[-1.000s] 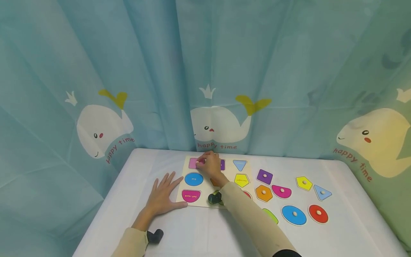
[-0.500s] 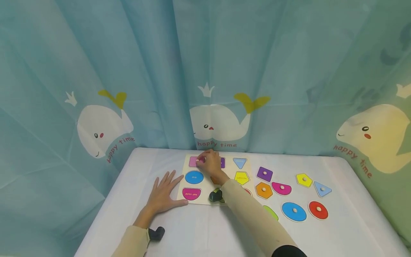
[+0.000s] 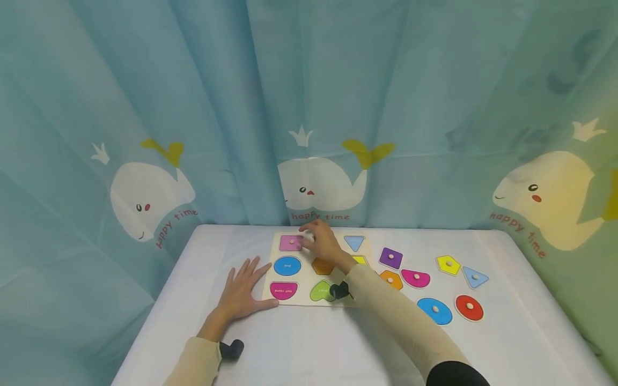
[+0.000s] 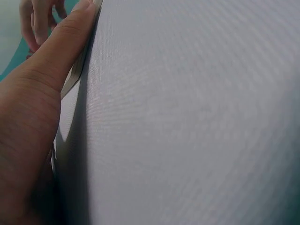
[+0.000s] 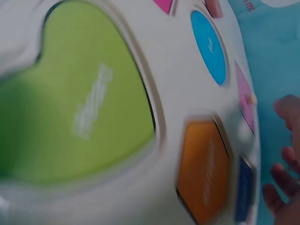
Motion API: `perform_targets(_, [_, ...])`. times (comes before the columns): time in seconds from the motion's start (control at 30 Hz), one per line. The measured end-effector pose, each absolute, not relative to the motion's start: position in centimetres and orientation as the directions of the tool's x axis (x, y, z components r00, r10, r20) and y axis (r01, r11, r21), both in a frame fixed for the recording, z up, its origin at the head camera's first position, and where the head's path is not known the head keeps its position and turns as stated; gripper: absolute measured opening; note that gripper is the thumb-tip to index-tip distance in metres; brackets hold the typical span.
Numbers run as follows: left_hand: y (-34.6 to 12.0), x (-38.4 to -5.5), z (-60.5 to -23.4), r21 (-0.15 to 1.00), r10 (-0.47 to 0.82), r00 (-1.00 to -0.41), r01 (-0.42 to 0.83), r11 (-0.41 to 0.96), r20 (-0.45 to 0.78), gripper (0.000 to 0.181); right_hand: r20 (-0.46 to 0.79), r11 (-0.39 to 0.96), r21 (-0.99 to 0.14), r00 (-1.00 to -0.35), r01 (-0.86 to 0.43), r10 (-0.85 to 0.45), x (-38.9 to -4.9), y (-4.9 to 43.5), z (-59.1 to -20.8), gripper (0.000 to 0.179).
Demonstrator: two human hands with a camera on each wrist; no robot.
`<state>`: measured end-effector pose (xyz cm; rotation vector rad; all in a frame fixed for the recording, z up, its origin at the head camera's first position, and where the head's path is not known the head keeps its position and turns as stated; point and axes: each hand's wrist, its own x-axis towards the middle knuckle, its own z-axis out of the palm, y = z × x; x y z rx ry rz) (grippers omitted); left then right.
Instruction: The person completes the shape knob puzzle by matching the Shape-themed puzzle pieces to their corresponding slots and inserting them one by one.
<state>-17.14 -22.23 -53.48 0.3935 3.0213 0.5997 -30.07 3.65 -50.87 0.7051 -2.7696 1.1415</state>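
Observation:
A cream shape-puzzle board (image 3: 306, 268) lies on the table with colored recesses. In its far left corner sits a pink rectangle puzzle piece (image 3: 285, 244), its small knob showing. My right hand (image 3: 325, 246) hovers just right of that piece, thumb and fingers parted and off the knob. In the right wrist view, the fingers (image 5: 283, 183) hang loosely curled beside the board's edge. My left hand (image 3: 243, 292) is spread flat at the board's left edge, its thumb (image 4: 63, 42) against the near corner. The blue oval (image 3: 287, 266), magenta half round (image 3: 283, 290) and green heart (image 3: 321, 290) recesses show labels.
Knobbed pieces lie right of the board: purple square (image 3: 390, 258), magenta half round piece (image 3: 415, 278), yellow pentagon (image 3: 448, 265), blue triangle (image 3: 475, 277), blue oval piece (image 3: 434, 311) and red circle (image 3: 469, 308). The right sleeve (image 3: 396, 316) partly covers an orange hexagon (image 3: 392, 280). A curtain (image 3: 232, 107) hangs behind.
My right hand has let go of the pink rectangle's knob and drawn slightly right, fingers parting. The piece stays in the corner. The left hand keeps its place; the head view has shifted a little.

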Motion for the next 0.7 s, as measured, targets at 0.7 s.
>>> perform_targets(0.7, [-22.7,-17.5,-53.1,0.419,0.281,-0.960,0.251,0.872,-0.011,0.098,0.201,0.571,-0.711,-0.897,-0.410,-0.394,-27.4,18.8,-47.9,0.031])
